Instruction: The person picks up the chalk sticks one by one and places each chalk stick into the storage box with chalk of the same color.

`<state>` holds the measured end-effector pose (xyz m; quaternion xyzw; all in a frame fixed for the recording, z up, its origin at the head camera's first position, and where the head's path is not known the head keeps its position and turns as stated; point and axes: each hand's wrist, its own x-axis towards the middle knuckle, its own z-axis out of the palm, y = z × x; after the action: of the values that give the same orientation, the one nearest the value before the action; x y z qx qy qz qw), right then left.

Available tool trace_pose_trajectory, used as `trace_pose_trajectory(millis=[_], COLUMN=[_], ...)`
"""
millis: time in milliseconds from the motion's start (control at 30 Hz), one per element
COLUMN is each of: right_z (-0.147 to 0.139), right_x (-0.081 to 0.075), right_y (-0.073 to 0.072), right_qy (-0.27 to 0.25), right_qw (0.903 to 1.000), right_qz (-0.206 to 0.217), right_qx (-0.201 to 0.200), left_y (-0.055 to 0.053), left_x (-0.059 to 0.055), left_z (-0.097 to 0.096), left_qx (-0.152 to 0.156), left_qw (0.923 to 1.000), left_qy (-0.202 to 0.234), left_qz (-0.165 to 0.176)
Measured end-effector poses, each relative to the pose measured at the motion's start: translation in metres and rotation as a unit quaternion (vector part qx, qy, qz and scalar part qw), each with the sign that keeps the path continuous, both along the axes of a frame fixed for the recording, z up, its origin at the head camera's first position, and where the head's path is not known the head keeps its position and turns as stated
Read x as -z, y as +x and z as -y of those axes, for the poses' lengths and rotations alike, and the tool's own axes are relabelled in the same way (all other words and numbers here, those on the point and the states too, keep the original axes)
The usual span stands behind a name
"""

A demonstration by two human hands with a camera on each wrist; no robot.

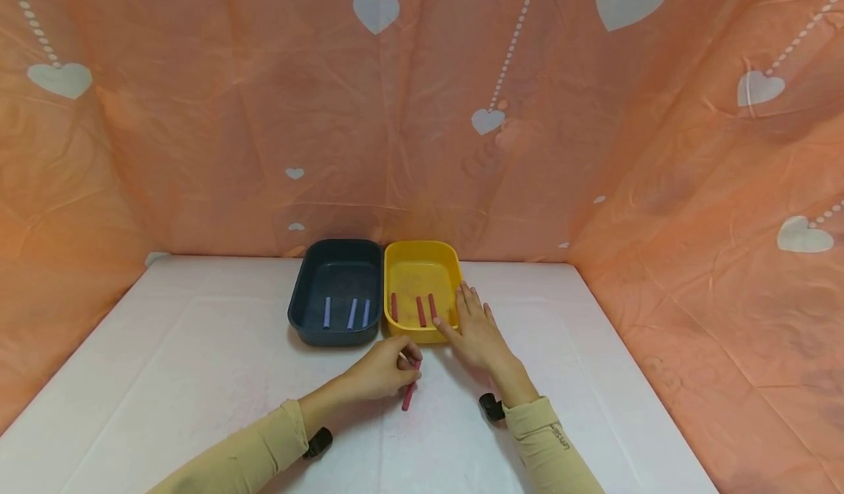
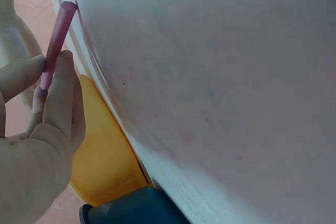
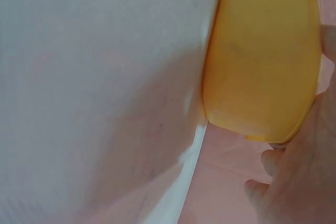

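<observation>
Between the thumb and fingers of my left hand [image 1: 384, 369] is a red chalk stick [image 1: 409, 397], pinched at its upper part over the table just in front of the yellow tray [image 1: 422, 270]. The left wrist view shows the same chalk [image 2: 59, 38] slanting, one end free. My right hand [image 1: 484, 341] rests against the right side of the yellow tray, fingers stretched along its outside and thumb at the near right rim. Several red chalk sticks [image 1: 420, 311] lie inside the yellow tray. In the dark blue tray [image 1: 343, 274] lie three purple-blue chalk sticks [image 1: 352, 314].
Both trays stand side by side near the back of the white-covered table [image 1: 217, 347]. An orange curtain [image 1: 264, 113] with white hearts encloses the back and sides. A black device [image 1: 319, 443] shows at the left wrist, another [image 1: 491, 407] at the right.
</observation>
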<state>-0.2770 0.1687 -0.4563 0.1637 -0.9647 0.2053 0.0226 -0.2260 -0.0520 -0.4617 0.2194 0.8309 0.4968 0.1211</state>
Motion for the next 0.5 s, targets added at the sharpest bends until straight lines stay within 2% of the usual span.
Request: trace_pose_trajectory(millis=[100,200,400,500], right_z=[-0.0001,0.0001,0.0005,0.0006], right_x=[0.0001,0.0001,-0.0005,-0.0008], right_y=[-0.0003,-0.0004,0.0004,0.0005], right_qy=[0.001,0.000,-0.003,-0.004], right_qw=[1.0000,1.0000,1.0000,1.0000], right_qz=[0.000,0.000,0.003,0.000], right_qx=[0.000,0.000,0.001,-0.001], left_y=[0.0000,0.0001,-0.0010,-0.0032], left_x=[-0.0004,-0.0013,-0.0059,-0.0080], left_z=[0.0003,0.0006,0.0034,0.0056], left_qx=[0.001,-0.001,-0.001,0.002], left_qw=[0.9993,0.9989,0.9985,0.9980], left_qy=[0.027,0.032,0.045,0.060], left_qz=[0.026,0.035,0.032,0.019])
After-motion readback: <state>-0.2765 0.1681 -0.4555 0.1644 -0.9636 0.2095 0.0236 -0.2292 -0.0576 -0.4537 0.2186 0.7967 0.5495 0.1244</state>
